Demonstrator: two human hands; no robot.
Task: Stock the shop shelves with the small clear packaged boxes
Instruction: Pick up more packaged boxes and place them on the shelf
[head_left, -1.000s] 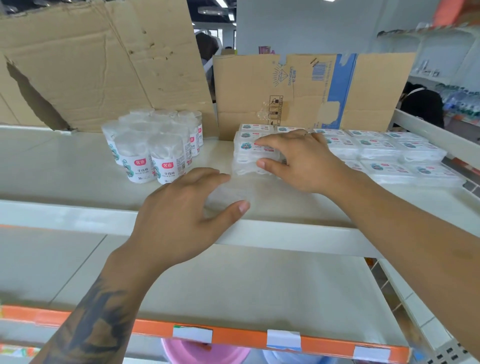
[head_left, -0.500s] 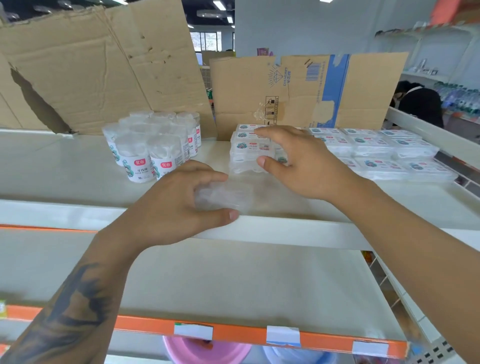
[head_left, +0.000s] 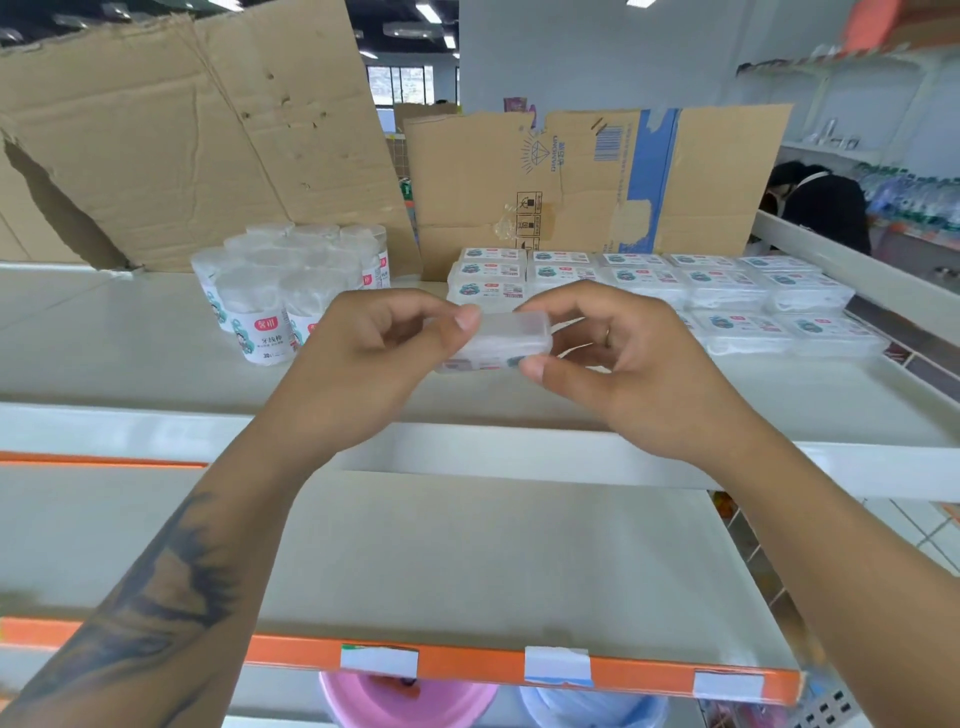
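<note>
Centre frame: clear box (head_left: 497, 340) pinched between left hand (head_left: 374, 358) and right hand (head_left: 618, 364), long axis left-right; stocked boxes (head_left: 644, 283) just behind, nearer right hand.

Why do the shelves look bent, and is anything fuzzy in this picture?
Head view: the wide lens bows the shelf edge; the clear box held by the left hand and right hand looks slightly soft, the far corners blur; the light is even with weak shadows and no strong glare.
</note>
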